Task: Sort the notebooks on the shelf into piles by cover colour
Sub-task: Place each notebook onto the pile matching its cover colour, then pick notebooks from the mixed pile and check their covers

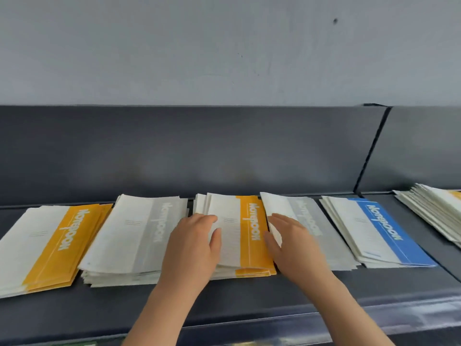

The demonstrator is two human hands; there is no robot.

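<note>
- Nearest us: front edge of the shelf (249,298) w/ a clear strip (399,314) along it; both forearms reach over it.
- left hand (194,245) lies flat on the white part of the middle yellow pile (252,240); grip apart, fingers fairly straight, thumb on top, clamped on nothing.
- right hand (291,245) lies flat on the left edge of the right grey pile (324,236), just beside that yellow pile; grip apart too, holding nothing as far as we can see.
- Notebooks sit in a row across the shelf: left yellow pile (55,250), left grey pile (129,240), the two under our hands, then the blue pile (389,236).
- Progress, we judge: mostly done. Top covers are grouped by colour, but yellow & grey each exist twice, so merging is prob. left.
- far-right pile (434,211), past the divider (371,151), shows a bit of yellow at its edge; looks unsorted, can't tell for sure.
- Behind: dark back panel (199,151), then a plain grey wall (199,46) w/ a few small marks.
</note>
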